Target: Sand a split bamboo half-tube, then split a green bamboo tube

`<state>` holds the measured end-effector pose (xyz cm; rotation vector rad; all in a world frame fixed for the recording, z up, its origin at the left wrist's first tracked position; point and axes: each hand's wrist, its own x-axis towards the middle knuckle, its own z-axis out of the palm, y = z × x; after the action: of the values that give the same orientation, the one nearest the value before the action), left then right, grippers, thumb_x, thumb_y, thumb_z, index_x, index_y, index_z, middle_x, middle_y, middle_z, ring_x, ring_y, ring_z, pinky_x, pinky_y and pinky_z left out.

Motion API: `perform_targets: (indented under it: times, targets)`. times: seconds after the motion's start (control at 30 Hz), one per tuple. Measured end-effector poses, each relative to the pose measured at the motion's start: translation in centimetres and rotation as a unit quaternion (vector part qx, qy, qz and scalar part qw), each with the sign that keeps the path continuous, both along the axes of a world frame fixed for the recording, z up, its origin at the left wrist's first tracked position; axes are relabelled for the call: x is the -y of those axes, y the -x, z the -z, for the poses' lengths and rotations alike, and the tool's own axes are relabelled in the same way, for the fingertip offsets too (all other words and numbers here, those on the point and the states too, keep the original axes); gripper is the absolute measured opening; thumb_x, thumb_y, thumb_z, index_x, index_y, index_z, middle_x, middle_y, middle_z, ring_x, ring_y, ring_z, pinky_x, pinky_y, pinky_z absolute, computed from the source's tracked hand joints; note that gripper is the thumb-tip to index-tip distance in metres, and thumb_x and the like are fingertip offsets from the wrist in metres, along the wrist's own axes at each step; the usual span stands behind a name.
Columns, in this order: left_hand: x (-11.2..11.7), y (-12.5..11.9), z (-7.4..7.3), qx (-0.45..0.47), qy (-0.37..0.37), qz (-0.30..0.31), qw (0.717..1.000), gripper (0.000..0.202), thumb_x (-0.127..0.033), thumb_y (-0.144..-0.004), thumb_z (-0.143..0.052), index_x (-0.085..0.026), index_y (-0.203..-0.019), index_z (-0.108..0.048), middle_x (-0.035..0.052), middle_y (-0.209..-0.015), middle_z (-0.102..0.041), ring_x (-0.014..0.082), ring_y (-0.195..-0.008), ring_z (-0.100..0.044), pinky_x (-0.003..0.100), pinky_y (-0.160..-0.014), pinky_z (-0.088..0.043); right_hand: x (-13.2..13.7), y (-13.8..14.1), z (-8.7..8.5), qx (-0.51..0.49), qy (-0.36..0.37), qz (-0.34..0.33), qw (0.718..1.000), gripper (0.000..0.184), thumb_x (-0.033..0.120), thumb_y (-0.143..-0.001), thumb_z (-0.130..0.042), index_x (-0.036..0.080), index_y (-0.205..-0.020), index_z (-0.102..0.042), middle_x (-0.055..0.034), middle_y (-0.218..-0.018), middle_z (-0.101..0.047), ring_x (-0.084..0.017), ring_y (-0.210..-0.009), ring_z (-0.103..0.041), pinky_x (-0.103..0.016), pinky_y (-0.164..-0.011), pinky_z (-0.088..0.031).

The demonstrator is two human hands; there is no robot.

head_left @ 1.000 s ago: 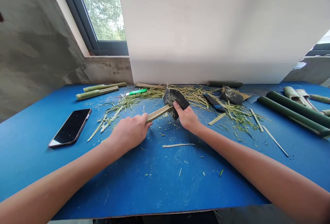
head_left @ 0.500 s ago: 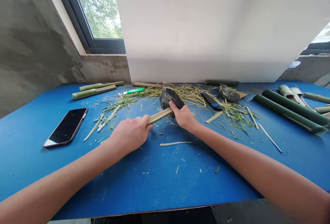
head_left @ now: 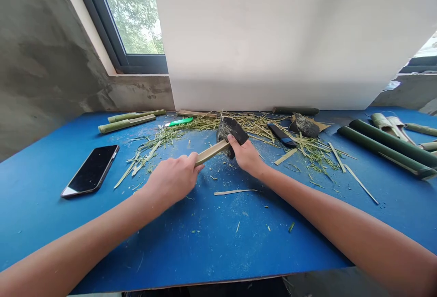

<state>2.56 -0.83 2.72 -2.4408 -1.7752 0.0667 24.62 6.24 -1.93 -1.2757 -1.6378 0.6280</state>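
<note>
The pale bamboo strip (head_left: 211, 152) looks smooth and matt, while the dark abrasive block (head_left: 232, 129) has a rough, gritty face. On the right, the green bamboo tubes (head_left: 385, 149) show a waxy sheen. The phone (head_left: 90, 170) has glossy black glass, the utility knife (head_left: 177, 122) bright green plastic, the blue board (head_left: 164, 242) a matt, dust-speckled finish, and the left wall (head_left: 44, 60) rough grey plaster.

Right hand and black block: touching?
Touching. The head view shows the right hand closed on the lower edge of the black block, with no gap between them.
</note>
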Motion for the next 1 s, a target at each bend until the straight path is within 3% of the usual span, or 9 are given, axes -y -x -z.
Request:
perform_targets:
  times: [0.4, 0.53, 0.63, 0.83, 1.0]
  targets:
    - [-0.4, 0.5, -0.5, 0.017, -0.017, -0.004, 1.0, 0.042, -0.048, -0.104, -0.027, -0.02, -0.108, -0.057, 0.0115, -0.089, -0.074, 0.0295, -0.073, -0.071, 0.035, -0.063, -0.049, -0.1, -0.1, 0.1, -0.037, 0.038, 0.002, 0.999, 0.061, 0.073, -0.088, -0.044, 0.017, -0.087, -0.068, -0.0078, -0.079, -0.068, -0.027, -0.081, -0.062, -0.037, -0.075, -0.05]
    - [-0.7, 1.1, -1.1, 0.007, -0.026, -0.035, 0.999, 0.042, -0.046, -0.104, -0.027, -0.018, -0.106, -0.058, 0.0126, -0.087, -0.073, 0.0307, -0.076, -0.072, 0.035, -0.064, -0.05, 0.2, 0.0, 0.2, -0.063, 0.017, -0.005, 0.998, 0.055, 0.067, -0.091, -0.048, 0.019, -0.105, -0.07, -0.0099, -0.098, -0.072, -0.029, -0.097, -0.064, -0.04, -0.087, -0.05]
    - [-0.4, 1.2, -1.3, 0.006, -0.027, -0.037, 0.999, 0.041, -0.045, -0.105, -0.027, -0.018, -0.109, -0.057, 0.0123, -0.088, -0.073, 0.0293, -0.075, -0.072, 0.034, -0.063, -0.05, 0.4, 0.1, 0.1, -0.065, -0.007, 0.0, 0.998, 0.053, 0.065, -0.093, -0.046, 0.019, -0.102, -0.07, -0.0106, -0.102, -0.072, -0.03, -0.106, -0.063, -0.041, -0.092, -0.049]
    - [0.5, 0.4, -0.5, -0.02, -0.03, -0.013, 0.999, 0.038, -0.043, -0.105, -0.028, -0.018, -0.11, -0.056, 0.0127, -0.086, -0.072, 0.0313, -0.07, -0.072, 0.034, -0.056, -0.049, 0.6, 0.2, 0.0, 0.025, 0.028, 0.013, 0.999, 0.057, 0.071, -0.093, -0.038, 0.021, -0.073, -0.058, -0.0052, -0.067, -0.059, -0.024, -0.072, -0.058, -0.035, -0.068, -0.047]
    - [0.4, 0.5, -0.6, -0.019, -0.039, -0.012, 0.999, 0.039, -0.044, -0.105, -0.028, -0.017, -0.109, -0.056, 0.0127, -0.085, -0.071, 0.03, -0.071, -0.072, 0.033, -0.059, -0.05, 0.5, 0.1, -0.1, 0.019, 0.018, 0.007, 1.0, 0.055, 0.071, -0.092, -0.038, 0.022, -0.073, -0.055, -0.0027, -0.066, -0.055, -0.02, -0.066, -0.053, -0.032, -0.062, -0.041]
